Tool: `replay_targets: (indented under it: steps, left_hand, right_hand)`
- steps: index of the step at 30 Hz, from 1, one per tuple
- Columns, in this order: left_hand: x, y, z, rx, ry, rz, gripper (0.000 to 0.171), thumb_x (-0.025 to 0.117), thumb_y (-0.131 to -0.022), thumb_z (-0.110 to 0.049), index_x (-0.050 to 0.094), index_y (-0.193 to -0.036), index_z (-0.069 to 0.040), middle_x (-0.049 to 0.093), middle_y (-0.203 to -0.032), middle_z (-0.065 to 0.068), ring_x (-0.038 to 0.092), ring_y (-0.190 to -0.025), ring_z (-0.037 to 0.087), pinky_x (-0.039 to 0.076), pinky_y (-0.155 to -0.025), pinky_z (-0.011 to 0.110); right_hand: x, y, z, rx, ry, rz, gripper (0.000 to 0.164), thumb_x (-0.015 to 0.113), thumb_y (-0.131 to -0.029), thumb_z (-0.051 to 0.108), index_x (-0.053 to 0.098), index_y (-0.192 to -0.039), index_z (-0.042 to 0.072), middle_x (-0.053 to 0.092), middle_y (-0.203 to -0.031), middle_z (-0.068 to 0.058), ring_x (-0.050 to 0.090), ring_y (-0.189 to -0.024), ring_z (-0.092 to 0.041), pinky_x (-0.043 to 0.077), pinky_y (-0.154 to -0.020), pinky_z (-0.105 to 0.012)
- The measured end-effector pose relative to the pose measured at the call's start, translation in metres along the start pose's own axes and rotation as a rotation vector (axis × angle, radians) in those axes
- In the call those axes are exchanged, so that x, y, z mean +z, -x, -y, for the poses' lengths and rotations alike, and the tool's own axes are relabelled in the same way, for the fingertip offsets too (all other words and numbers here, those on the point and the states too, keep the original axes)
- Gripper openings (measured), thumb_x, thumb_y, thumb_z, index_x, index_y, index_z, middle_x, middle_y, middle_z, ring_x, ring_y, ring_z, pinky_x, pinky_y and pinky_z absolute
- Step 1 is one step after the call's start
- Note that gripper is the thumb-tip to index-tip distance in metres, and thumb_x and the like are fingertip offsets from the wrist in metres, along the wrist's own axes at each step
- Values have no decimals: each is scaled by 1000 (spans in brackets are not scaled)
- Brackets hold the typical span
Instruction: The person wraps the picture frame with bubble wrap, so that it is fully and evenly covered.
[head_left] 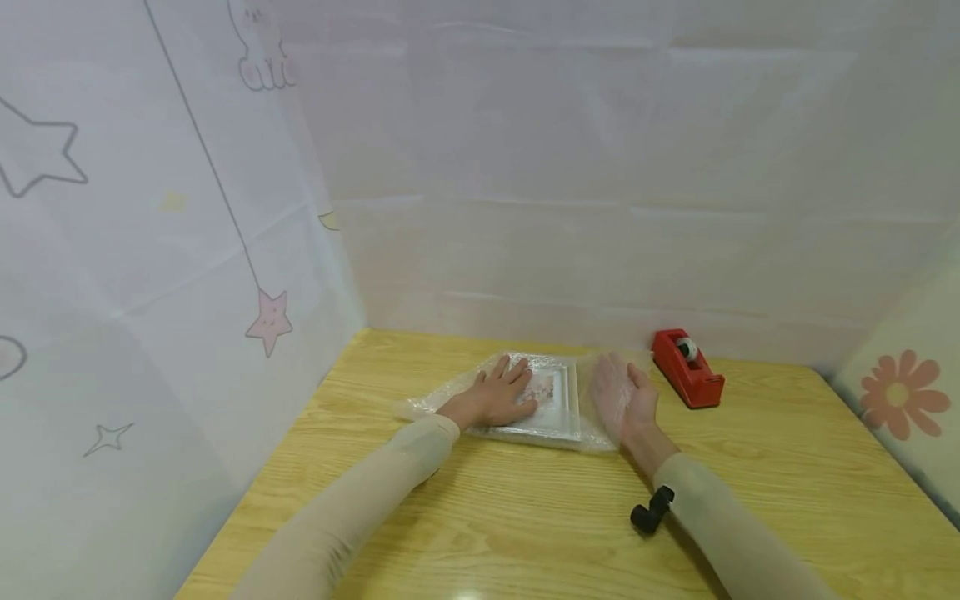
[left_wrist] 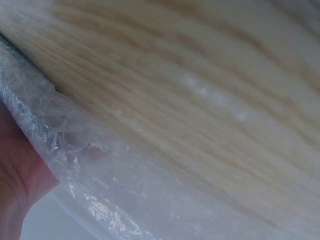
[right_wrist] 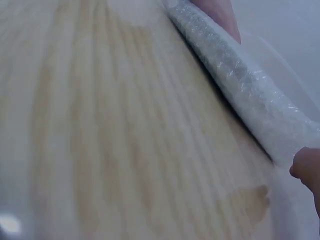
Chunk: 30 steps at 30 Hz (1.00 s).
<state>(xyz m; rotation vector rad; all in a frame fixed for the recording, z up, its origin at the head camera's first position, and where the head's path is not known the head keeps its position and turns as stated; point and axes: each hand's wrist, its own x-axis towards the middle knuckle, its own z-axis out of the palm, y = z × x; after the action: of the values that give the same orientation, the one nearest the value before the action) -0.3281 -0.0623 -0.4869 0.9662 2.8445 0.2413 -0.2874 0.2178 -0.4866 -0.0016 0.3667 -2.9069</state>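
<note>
A white picture frame (head_left: 558,419) lies flat on the wooden table, covered by clear bubble wrap (head_left: 429,402); a pinkish picture shows faintly through it. My left hand (head_left: 497,397) rests on the wrapped frame, palm down with its fingers spread. At the frame's right side, my right hand (head_left: 637,408) has straight fingers that show pale through the loose end of the wrap, its thumb apart from them. The right wrist view catches the wrapped near edge (right_wrist: 235,75) and a fingertip or thumb (right_wrist: 306,167) beside it. In the left wrist view, part of a hand (left_wrist: 22,175) is behind the wrap.
A red tape dispenser (head_left: 688,371) with a roll of tape stands right of the wrap, near the table's back. Printed cloth walls (head_left: 525,250) rise behind and beside the wooden table (head_left: 510,517). A black wrist camera (head_left: 651,510) sticks out from the right sleeve.
</note>
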Motion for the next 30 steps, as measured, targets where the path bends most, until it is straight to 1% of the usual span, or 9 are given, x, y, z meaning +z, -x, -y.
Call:
replay_targets:
  steps: [2, 6, 8, 12, 13, 18, 22, 25, 30]
  left_hand:
    - [0, 0, -1, 1, -2, -1, 78, 27, -105, -63, 15, -165, -14, 2, -170, 5, -5, -153, 37, 15, -114, 66]
    - [0, 0, -5, -9, 5, 0, 79, 28, -105, -63, 15, -165, -14, 3, -170, 5, -4, -153, 37, 15, -114, 66]
    - [0, 0, -7, -10, 24, 0, 79, 29, -105, -62, 15, -165, -13, 3, -170, 6, -5, -153, 38, 14, -114, 67]
    - [2, -2, -11, -7, 52, -5, 79, 28, -105, -62, 14, -165, -13, 2, -170, 7, -6, -152, 39, 13, -114, 68]
    - [3, -3, -11, -10, 52, -5, 78, 28, -105, -61, 14, -165, -13, 2, -170, 7, -7, -152, 39, 13, -114, 68]
    - [4, -8, -17, -28, 58, 4, 77, 29, -105, -59, 16, -165, -12, 2, -170, 6, -8, -152, 39, 12, -114, 68]
    - [4, -9, -18, -60, 71, 15, 78, 32, -105, -60, 18, -165, -12, 2, -170, 6, -10, -152, 39, 11, -114, 68]
    - [6, -10, -15, -75, 99, 16, 79, 32, -104, -61, 18, -165, -13, 0, -170, 4, -13, -152, 38, 9, -114, 69]
    - [4, -9, -5, -34, 177, 18, 80, 30, -105, -63, 14, -165, -12, -5, -170, 4, -18, -150, 38, 3, -113, 70]
  right_hand:
    - [5, -1, 0, 4, 8, -19, 48, 42, -111, 29, 36, -158, 25, 50, -149, 4, 49, -131, -13, 22, -117, -30]
    - [16, -7, -3, 22, 63, 61, 56, 29, -113, 31, 11, -166, 27, 16, -167, 13, 17, -148, -3, 11, -118, -24]
    - [23, -10, -6, 10, 71, 50, 56, 27, -113, 29, 9, -166, 26, 10, -168, 14, 7, -149, -2, 6, -118, -23]
    - [37, -21, -15, -45, 213, -50, 50, 30, -113, 24, 22, -162, 15, 29, -163, 6, 19, -147, -5, 11, -118, -23]
    - [39, -23, -18, -55, 269, -71, 50, 30, -113, 23, 24, -161, 12, 31, -162, 4, 21, -147, -6, 11, -118, -24]
    - [35, -34, -32, -103, 652, -93, 58, 24, -111, 22, 4, -164, 5, 1, -170, -4, 0, -153, -16, 0, -120, -31]
    - [32, -42, -49, -61, 926, -105, 63, 27, -110, 26, 2, -163, 2, -6, -170, -10, -8, -153, -25, -4, -120, -41]
    - [33, -46, -62, -16, 1142, -102, 68, 32, -110, 34, 3, -164, 6, -10, -169, -6, -12, -153, -24, -5, -120, -43]
    - [39, -53, -81, -30, 1662, -82, 73, 28, -109, 45, 0, -163, 4, -16, -168, -11, -18, -151, -30, -12, -118, -48]
